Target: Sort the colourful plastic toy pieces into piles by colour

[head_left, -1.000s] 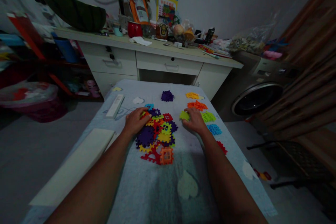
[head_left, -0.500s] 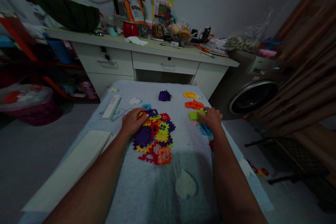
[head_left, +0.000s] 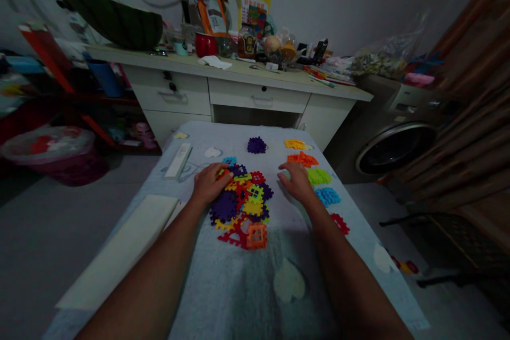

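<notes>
The toothed pieces (head_left: pixel 250 208), piled right of the left hand (head_left: pixel 209 184), are touched by it; whether one is pinched cannot be told. The right hand (head_left: pixel 295 181) is held with fingers parted, green pieces (head_left: pixel 319 176) beside it. Pieces are judged light, stiff, best gripped by notched edges.

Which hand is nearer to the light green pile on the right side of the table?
Right. The right hand is just left of the light green pile; the left hand is farther left, at the mixed pile's left edge.
</notes>
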{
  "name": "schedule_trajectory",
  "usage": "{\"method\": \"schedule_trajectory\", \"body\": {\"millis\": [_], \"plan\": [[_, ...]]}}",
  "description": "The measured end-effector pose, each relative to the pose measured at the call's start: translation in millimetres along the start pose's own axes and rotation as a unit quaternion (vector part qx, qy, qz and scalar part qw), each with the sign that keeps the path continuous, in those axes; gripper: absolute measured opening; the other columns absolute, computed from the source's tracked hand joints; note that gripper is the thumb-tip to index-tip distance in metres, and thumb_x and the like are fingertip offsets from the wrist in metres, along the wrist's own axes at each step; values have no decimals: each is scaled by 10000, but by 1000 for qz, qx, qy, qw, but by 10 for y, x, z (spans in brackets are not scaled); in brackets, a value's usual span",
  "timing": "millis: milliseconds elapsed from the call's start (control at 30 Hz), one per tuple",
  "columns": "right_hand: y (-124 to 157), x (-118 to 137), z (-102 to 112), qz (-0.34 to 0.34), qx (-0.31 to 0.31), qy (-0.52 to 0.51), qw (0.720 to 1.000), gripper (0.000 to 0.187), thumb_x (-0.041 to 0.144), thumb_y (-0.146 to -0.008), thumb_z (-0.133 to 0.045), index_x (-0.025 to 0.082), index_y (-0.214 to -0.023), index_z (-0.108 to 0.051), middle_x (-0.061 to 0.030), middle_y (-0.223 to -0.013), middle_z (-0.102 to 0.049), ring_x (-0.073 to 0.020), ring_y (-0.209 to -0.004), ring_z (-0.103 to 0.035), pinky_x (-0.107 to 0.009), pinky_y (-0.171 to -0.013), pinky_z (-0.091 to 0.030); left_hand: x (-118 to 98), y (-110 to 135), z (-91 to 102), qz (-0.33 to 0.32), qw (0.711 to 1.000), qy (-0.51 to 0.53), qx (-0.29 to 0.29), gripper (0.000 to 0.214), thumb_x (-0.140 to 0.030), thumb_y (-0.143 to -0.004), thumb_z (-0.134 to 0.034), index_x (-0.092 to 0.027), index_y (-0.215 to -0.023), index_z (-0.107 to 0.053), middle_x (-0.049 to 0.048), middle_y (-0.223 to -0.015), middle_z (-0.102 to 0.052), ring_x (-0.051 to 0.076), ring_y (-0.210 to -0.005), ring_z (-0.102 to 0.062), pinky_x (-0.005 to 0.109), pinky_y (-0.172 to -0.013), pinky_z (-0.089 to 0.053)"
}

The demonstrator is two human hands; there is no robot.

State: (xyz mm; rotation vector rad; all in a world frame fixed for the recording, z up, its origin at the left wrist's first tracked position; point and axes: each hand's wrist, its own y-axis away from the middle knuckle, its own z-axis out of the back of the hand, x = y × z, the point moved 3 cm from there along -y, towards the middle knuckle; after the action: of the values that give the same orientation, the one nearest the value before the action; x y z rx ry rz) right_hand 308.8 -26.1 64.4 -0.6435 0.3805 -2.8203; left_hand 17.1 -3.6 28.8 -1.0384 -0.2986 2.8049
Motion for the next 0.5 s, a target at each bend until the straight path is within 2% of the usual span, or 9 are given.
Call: {"method": "schedule_trajectory", "body": {"millis": [100, 233, 367, 500], "plan": [[25, 251, -281, 54, 54, -45, 996, 351, 289, -934, -479, 229, -1258, -601, -93, -1303, -604, -264, -1212, -481, -454, -1044, -332, -14, -1, 10, 3, 1000, -2, 13, 462, -511, -836, -519, -235, -1189, -634, 80, -1271, -641, 300, -1216, -559, 454, -1018, -394], [54, 300, -513, 73, 105, -48, 991, 501, 305, -954, -420, 213, -1446, -435, -98, -1474, -475, -273, -1342, -377, -478, -1114, -269, -33, 0, 20, 9, 1000, -7, 26, 528, -515, -843, -524, -219, -1275, -588, 111, -1317, -611, 321, -1241, -538, 491, -1038, -373], [36, 244, -596, 80, 128, -47, 987, 583, 287, -935, -397, 195, -1509, -340, -90, -1564, -359, -310, -1444, -227, -522, -1151, -209, -52, -3, 28, -1, 1000, -10, 13, 529, -533, -871, -483, -228, -1293, -579, 113, -1335, -599, 312, -1258, -524, 502, -1052, -367], [11, 270, -606, 71, 139, -50, 987, 594, 227, -893, -398, 206, -1487, -384, -80, -1515, -431, -317, -1425, -255, -522, -1146, -210, -83, -9, 43, -22, 999, -45, -20, 489, -544, -914, -404, -269, -1264, -607, 100, -1478, -481, 308, -1384, -399, 542, -1111, -283]]}}
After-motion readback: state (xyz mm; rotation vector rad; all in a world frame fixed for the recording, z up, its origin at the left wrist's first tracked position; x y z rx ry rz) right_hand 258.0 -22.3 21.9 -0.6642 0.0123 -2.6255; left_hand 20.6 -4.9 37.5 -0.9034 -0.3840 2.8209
